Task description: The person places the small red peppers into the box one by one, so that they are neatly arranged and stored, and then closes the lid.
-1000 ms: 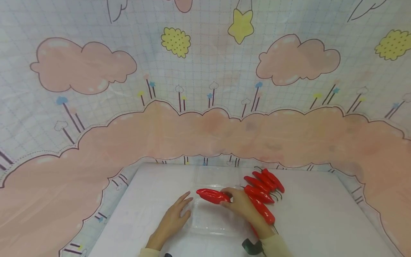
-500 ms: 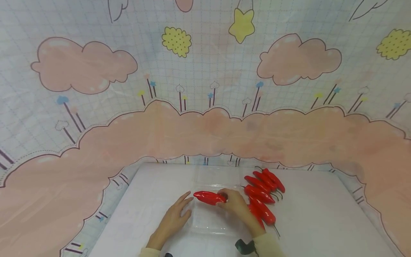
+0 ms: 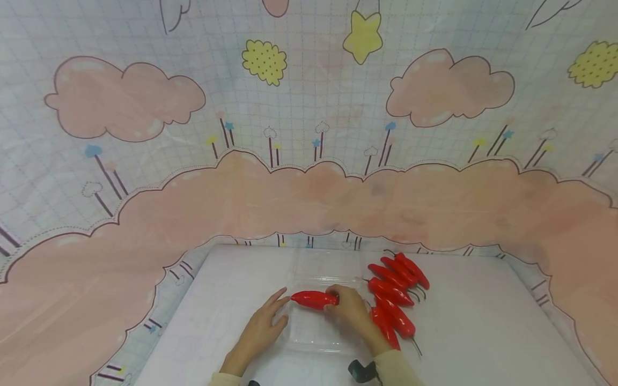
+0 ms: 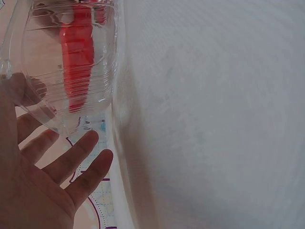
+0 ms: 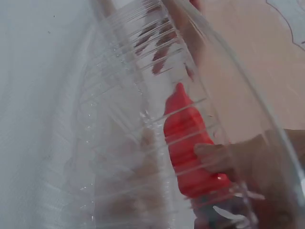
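A red chili pepper (image 3: 309, 299) lies crosswise over the clear plastic box (image 3: 321, 335) in the middle of the table. My right hand (image 3: 350, 308) pinches its thick end between thumb and fingers; the pointed tip faces left, close to my left fingertips in the head view. My left hand (image 3: 260, 328) is at the box's left side with fingers loosely spread. In the left wrist view, part of that hand (image 4: 55, 181) shows through the clear wall. The right wrist view shows the pepper (image 5: 183, 138) through the ribbed plastic, with a dark end near the thumb.
Several more red chili peppers (image 3: 388, 292) lie in a slanting row right of the box. The box's clear lid (image 3: 325, 264) is folded back behind it. A white table (image 3: 483, 321) runs beneath, with a printed cloth (image 3: 309, 201) behind.
My right hand has carried the chili pepper a little left and slightly toward me, and the pepper has levelled out. The left hand has stayed almost still.
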A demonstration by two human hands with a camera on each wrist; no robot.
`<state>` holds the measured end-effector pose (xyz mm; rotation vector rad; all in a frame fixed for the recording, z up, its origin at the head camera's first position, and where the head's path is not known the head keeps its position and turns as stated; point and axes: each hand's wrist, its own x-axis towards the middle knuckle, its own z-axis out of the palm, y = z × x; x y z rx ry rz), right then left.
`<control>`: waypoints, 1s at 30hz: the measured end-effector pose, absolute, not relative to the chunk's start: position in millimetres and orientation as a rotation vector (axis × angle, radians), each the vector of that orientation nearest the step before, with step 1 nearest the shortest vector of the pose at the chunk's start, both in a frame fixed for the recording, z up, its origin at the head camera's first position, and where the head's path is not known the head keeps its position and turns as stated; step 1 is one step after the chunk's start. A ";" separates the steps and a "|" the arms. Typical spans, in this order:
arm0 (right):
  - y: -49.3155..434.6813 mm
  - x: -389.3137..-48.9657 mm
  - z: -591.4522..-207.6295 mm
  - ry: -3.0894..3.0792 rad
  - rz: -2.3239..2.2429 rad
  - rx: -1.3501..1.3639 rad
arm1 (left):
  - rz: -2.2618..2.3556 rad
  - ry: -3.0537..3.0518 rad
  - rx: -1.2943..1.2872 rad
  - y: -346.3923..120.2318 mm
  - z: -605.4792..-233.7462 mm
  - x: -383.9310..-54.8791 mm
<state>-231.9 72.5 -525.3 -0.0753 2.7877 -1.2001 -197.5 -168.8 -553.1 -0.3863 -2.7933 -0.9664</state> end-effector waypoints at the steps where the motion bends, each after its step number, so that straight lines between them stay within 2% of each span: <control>1: 72.0 -232.0 -526.3 2.792 -1.196 -0.071 | -0.963 -2.792 -0.388 -168.8 -553.3 -197.8; 15: 71.1 -235.4 -539.9 2.826 -1.231 -0.043 | -0.985 -2.774 -0.385 -167.1 -550.5 -196.4; 30: 71.7 -232.9 -533.2 2.873 -1.200 -0.005 | -0.982 -2.796 -0.394 -167.5 -551.5 -197.4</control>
